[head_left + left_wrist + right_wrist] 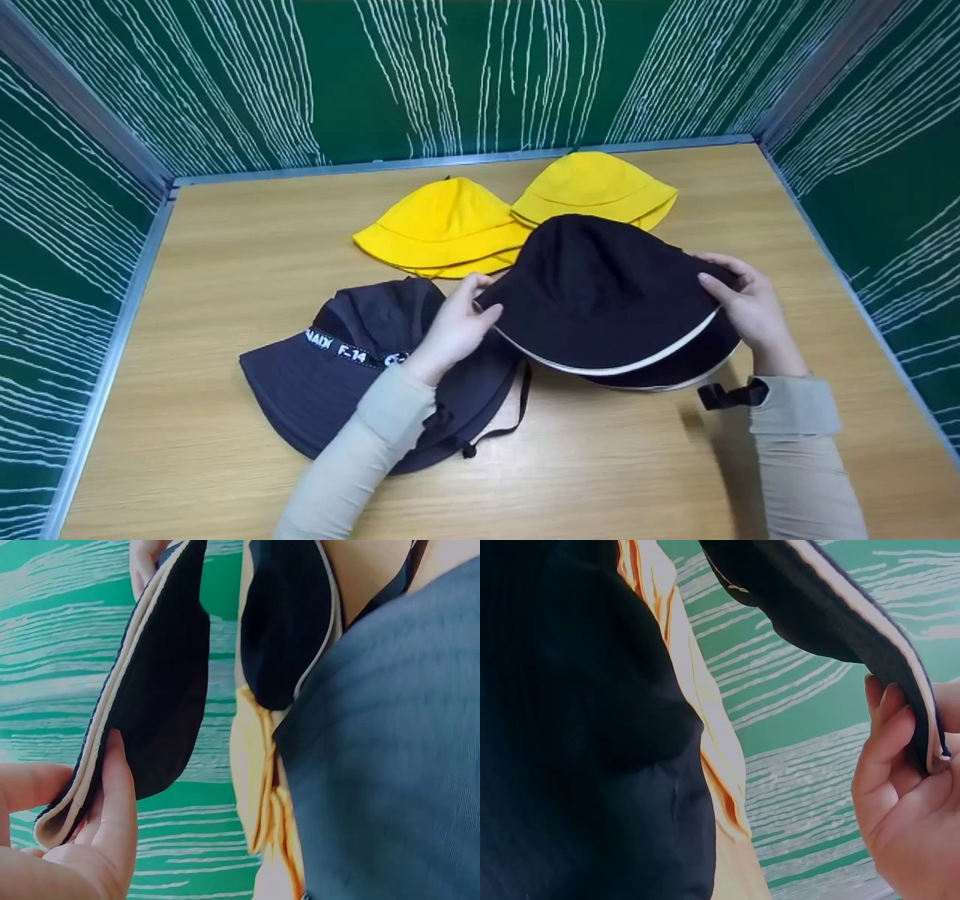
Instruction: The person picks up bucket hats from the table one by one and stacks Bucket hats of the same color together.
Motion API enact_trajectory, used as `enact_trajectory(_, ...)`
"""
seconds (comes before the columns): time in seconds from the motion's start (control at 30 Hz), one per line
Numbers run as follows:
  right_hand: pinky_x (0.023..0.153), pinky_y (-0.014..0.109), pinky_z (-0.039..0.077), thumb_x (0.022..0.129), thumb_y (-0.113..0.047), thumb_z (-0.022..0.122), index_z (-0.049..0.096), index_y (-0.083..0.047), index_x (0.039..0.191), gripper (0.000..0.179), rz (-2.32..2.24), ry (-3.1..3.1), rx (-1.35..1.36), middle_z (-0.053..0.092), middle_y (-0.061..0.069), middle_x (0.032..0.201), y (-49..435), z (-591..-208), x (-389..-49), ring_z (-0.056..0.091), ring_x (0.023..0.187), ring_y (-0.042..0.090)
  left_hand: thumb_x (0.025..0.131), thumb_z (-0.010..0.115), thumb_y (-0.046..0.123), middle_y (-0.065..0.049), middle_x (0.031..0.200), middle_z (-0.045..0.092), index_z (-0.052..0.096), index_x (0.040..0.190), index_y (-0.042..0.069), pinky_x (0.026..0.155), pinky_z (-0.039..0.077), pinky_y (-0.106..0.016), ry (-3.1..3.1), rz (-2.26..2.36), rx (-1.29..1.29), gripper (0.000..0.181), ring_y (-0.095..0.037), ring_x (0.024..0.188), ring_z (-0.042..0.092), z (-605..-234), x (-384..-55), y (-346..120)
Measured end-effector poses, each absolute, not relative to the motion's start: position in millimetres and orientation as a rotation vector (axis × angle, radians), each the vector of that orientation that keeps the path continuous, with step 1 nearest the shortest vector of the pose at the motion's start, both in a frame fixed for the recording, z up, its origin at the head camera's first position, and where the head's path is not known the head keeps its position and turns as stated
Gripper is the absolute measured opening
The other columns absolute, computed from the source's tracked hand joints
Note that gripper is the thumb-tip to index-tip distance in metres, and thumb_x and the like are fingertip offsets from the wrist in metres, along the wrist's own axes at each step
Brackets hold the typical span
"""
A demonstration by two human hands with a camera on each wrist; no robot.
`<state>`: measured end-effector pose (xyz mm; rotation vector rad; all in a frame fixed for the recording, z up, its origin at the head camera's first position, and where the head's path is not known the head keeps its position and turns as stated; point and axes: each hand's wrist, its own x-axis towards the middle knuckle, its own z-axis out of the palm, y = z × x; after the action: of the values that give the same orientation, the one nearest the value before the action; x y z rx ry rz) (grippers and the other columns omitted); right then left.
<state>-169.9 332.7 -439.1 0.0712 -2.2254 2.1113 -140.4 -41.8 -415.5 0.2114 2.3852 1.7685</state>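
Two yellow hats (442, 221) (596, 180) and a grey hat (319, 386) lie on the bench (600, 465); the black hat (607, 289), pinched by left hand (456, 324) and right hand (752, 307), seems yet to be set down.

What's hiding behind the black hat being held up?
In the head view, a left yellow hat and a right yellow hat show behind the black hat. It covers part of the right one's brim; anything else hidden can't be seen.

Bright, diffuse light leaves a pale sheen on the counter (592, 472) below the hands (459, 326) (752, 311) and a soft shadow beside the right sleeve (806, 465), while the black hat (600, 300) between them loses detail and both wrist views look hazy.
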Motion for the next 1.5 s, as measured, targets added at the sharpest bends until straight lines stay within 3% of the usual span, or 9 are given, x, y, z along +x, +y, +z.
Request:
enact_trajectory(0.17,0.070,0.010,0.050,0.090,-0.001,0.060,0.069,-0.015,0.106,0.023,2.136,-2.220,0.033,0.067,-0.013,0.098,344,-442,-170,0.063,0.084,-0.001,0.087,0.057,0.000,-0.017,0.099,0.064,0.052,0.111,-0.001,0.059,0.039,-0.019,2.340,1.827,0.172,0.024,-0.010,0.062,0.046,-425,-144,-26)
enact_trajectory(0.5,0.075,0.006,0.047,0.090,0.000,0.060,0.070,-0.015,0.106,0.024,2.094,-2.238,-0.036,0.066,-0.016,0.098,365,-460,-167,0.061,0.089,-0.004,0.086,0.058,-0.001,-0.018,0.101,0.064,0.052,0.110,-0.003,0.069,0.041,-0.020,2.333,1.809,0.213,0.024,-0.009,0.070,0.046,-442,-150,-3)
enact_trajectory(0.67,0.076,0.006,0.047,0.090,-0.001,0.060,0.069,-0.016,0.107,0.024,2.055,-2.279,-0.073,0.065,-0.017,0.098,373,-468,-167,0.060,0.090,-0.006,0.086,0.058,-0.002,-0.017,0.101,0.065,0.054,0.109,-0.004,0.067,0.041,-0.019,2.389,1.759,0.217,0.024,-0.009,0.068,0.046,-451,-151,4)
enact_trajectory(1.0,0.069,0.008,0.048,0.089,-0.002,0.062,0.069,-0.021,0.099,0.022,2.098,-2.268,-0.292,0.063,-0.018,0.092,386,-478,-165,0.059,0.081,-0.005,0.083,0.063,0.001,-0.011,0.083,0.063,0.059,0.098,-0.001,0.063,0.043,-0.021,2.667,1.554,0.268,0.016,-0.010,0.065,0.048,-464,-152,16)
enact_trajectory(1.17,0.064,0.011,0.050,0.088,-0.007,0.065,0.068,-0.023,0.093,0.017,2.131,-2.276,-0.440,0.059,-0.016,0.088,388,-480,-163,0.057,0.076,-0.002,0.083,0.064,0.002,-0.011,0.084,0.064,0.058,0.098,0.001,0.064,0.044,-0.022,2.696,1.516,0.280,0.016,-0.013,0.067,0.051,-470,-152,17)
enact_trajectory(1.5,0.066,0.012,0.052,0.086,-0.009,0.067,0.069,-0.018,0.097,0.014,2.267,-1.997,-0.431,0.059,-0.008,0.092,391,-470,-160,0.058,0.079,0.001,0.085,0.062,0.000,-0.014,0.092,0.063,0.058,0.102,-0.002,0.072,0.046,-0.022,2.623,1.689,0.341,0.017,-0.019,0.077,0.057,-460,-151,23)
